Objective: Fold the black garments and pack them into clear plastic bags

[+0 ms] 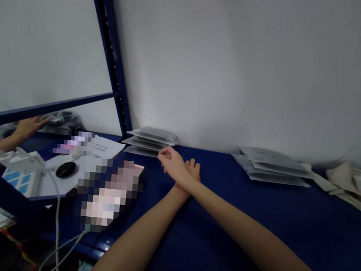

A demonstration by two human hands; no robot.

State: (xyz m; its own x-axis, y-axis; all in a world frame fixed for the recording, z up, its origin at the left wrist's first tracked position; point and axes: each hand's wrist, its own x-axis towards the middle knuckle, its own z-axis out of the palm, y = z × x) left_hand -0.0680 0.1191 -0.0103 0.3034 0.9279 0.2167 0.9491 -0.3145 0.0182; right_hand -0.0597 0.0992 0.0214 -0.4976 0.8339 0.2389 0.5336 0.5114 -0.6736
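Head view: rests left hand, fingers extended, apparently empty, on table right of phone; crosses right hand, loosely curled, grip impossible to tell, over its wrist. Could topple packet stack behind phone by sweeping curled fingers sideways.

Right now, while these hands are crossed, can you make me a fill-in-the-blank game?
1. Of the bare right hand and bare left hand, the ___ one's wrist crosses on top.
2. The translucent, flat plastic packets form ___ stacks near the plain pale wall.
3. The smooth, flat tabletop beneath both hands is dark ___.

Missing words: right; two; blue.
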